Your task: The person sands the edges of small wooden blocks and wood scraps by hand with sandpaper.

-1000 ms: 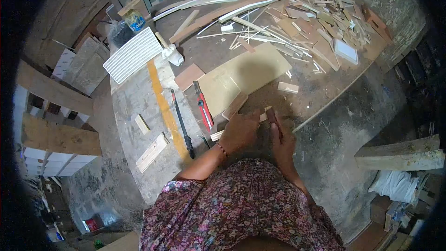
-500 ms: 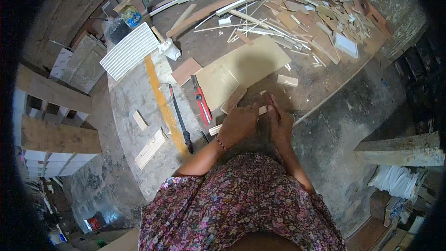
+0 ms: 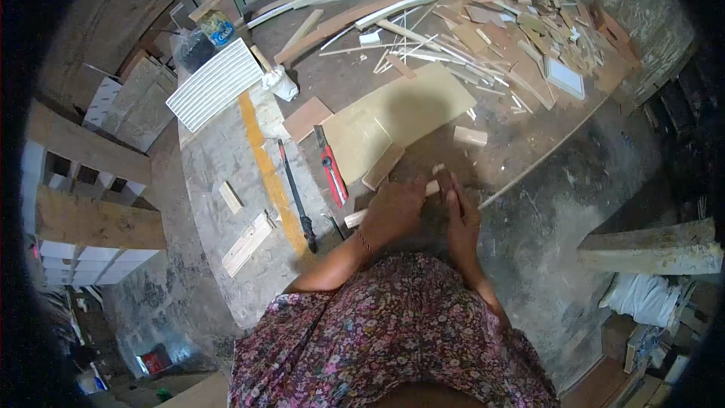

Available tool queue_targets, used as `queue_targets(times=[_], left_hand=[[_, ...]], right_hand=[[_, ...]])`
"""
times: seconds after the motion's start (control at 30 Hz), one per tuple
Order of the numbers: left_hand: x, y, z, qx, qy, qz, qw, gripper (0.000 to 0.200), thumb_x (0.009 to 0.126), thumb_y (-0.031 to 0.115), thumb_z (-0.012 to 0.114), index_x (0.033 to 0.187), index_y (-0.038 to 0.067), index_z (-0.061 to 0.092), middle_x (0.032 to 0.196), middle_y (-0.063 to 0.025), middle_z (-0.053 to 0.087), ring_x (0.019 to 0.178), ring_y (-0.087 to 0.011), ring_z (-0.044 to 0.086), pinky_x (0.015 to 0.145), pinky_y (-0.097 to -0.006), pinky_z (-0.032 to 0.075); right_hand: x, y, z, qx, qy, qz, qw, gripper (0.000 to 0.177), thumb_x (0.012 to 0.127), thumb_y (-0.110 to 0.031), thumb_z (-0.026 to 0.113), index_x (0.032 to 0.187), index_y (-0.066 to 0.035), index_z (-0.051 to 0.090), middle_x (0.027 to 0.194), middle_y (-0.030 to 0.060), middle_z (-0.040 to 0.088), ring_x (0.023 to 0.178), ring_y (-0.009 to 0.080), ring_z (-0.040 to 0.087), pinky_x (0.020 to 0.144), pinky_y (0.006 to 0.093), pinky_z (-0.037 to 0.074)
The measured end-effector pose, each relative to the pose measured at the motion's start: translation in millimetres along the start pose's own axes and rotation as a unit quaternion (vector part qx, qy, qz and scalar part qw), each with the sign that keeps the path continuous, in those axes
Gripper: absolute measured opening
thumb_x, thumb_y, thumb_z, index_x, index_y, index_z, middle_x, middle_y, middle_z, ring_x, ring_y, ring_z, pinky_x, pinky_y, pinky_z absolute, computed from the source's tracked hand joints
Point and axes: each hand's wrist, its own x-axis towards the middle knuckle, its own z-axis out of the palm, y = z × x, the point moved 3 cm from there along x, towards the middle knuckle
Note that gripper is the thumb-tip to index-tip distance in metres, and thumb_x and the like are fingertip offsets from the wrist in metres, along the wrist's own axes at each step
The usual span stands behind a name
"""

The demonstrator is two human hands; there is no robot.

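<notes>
My left hand (image 3: pixel 394 210) is closed around a pale wooden strip (image 3: pixel 355 219), whose near end sticks out at the left while its other end (image 3: pixel 432 188) reaches toward my right hand (image 3: pixel 462 215). The fingers of my right hand are closed by that end, around a small piece with a pale tip (image 3: pixel 439 169) that I cannot make out. Just beyond my left hand lies a brown wooden block (image 3: pixel 384 166). To its left rests a red tool with a dark end (image 3: pixel 331 174), resembling a utility knife.
A long thin black tool (image 3: pixel 296 196) lies left of the red one. Thin board (image 3: pixel 355 143) and a small block (image 3: pixel 470 136) lie ahead. Wood offcuts (image 3: pixel 529 30) are piled at the far right. A white slatted panel (image 3: pixel 215 83) stands far left. The table edge (image 3: pixel 540 153) runs along the right.
Both hands have shifted slightly right and downward in view, along with the wooden strip. The whole view has moved a little; the tools and offcuts lie as before.
</notes>
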Motion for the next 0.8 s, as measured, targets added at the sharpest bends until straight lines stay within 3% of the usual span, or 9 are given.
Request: queue_targets(times=[0.17,0.23,0.33,0.43,0.47,0.53,0.63,0.73,0.8], left_hand=[[1.3,-3.3,8.3,0.018,0.040,0.020,0.999,0.031,0.073,0.009,0.052,0.101,-0.004,0.047,0.074,-0.0197,0.062,0.065,-0.0324,0.062,0.057,-0.0407,0.049],[2.0,-2.0,2.8,-0.001,0.006,0.008,1.000,0.034,0.073,0.009,0.051,0.104,-0.005,0.046,0.073,-0.0195,0.062,0.065,-0.0313,0.063,0.057,-0.0405,0.049],[4.5,0.6,-13.3,0.000,-0.005,0.002,1.000,0.039,0.074,0.009,0.051,0.110,-0.006,0.044,0.071,-0.0187,0.062,0.065,-0.0301,0.063,0.056,-0.0403,0.048],[1.7,2.6,-10.6,0.001,-0.025,-0.011,1.000,0.041,0.074,0.009,0.050,0.112,-0.006,0.044,0.070,-0.0182,0.062,0.066,-0.0298,0.063,0.056,-0.0403,0.048],[3.6,2.0,-9.7,0.003,-0.029,-0.016,0.999,0.042,0.074,0.009,0.050,0.112,-0.006,0.044,0.070,-0.0180,0.062,0.066,-0.0298,0.063,0.056,-0.0403,0.048],[1.1,0.6,-7.6,0.024,-0.019,0.001,1.000,0.040,0.074,0.010,0.050,0.111,-0.005,0.046,0.071,-0.0181,0.062,0.066,-0.0298,0.063,0.055,-0.0406,0.048],[1.1,-2.6,-2.3,0.029,0.002,0.017,0.999,0.038,0.075,0.011,0.050,0.109,-0.005,0.047,0.071,-0.0178,0.062,0.065,-0.0299,0.063,0.057,-0.0411,0.048],[-4.6,-4.4,6.6,0.000,0.003,0.007,1.000,0.034,0.076,0.013,0.051,0.106,-0.004,0.048,0.071,-0.0173,0.062,0.063,-0.0305,0.062,0.063,-0.0418,0.047],[3.4,-3.4,-3.4,-0.010,-0.001,-0.007,1.000,0.032,0.077,0.014,0.051,0.103,-0.004,0.049,0.071,-0.0172,0.062,0.063,-0.0306,0.062,0.065,-0.0418,0.047]], right_hand=[[8.4,32.9,5.3,-0.052,-0.053,0.037,0.997,0.034,0.093,-0.020,0.041,0.121,-0.002,0.050,0.119,0.0107,0.054,0.111,0.0203,0.049,0.094,0.0295,0.035],[6.9,23.2,5.6,-0.082,-0.058,0.048,0.994,0.034,0.094,-0.020,0.038,0.120,-0.003,0.051,0.119,0.0081,0.055,0.112,0.0224,0.049,0.097,0.0307,0.034],[0.3,-13.0,0.0,-0.034,-0.027,0.004,0.999,0.034,0.094,-0.020,0.038,0.121,-0.003,0.050,0.120,0.0078,0.055,0.112,0.0228,0.049,0.096,0.0319,0.035],[1.4,24.3,3.4,0.044,-0.033,0.011,0.998,0.035,0.094,-0.020,0.039,0.122,-0.003,0.049,0.120,0.0091,0.055,0.112,0.0239,0.049,0.097,0.0332,0.034],[3.5,34.1,3.8,-0.006,-0.044,0.016,0.999,0.035,0.094,-0.020,0.039,0.123,-0.003,0.049,0.120,0.0098,0.054,0.112,0.0241,0.049,0.097,0.0334,0.034],[4.6,39.5,5.8,-0.104,-0.066,0.028,0.992,0.035,0.094,-0.020,0.039,0.124,-0.004,0.048,0.119,0.0111,0.054,0.112,0.0246,0.050,0.097,0.0338,0.034],[2.3,28.6,5.1,-0.108,-0.086,0.118,0.983,0.035,0.094,-0.021,0.038,0.123,-0.005,0.048,0.121,0.0135,0.053,0.114,0.0258,0.048,0.098,0.0346,0.033],[-6.2,34.8,0.6,0.021,-0.073,0.090,0.993,0.036,0.094,-0.023,0.037,0.124,-0.006,0.047,0.124,0.0135,0.050,0.116,0.0262,0.045,0.099,0.0361,0.032],[-7.0,48.1,0.7,-0.055,-0.082,0.068,0.993,0.037,0.094,-0.024,0.037,0.125,-0.006,0.047,0.123,0.0135,0.051,0.116,0.0273,0.045,0.098,0.0359,0.032]])
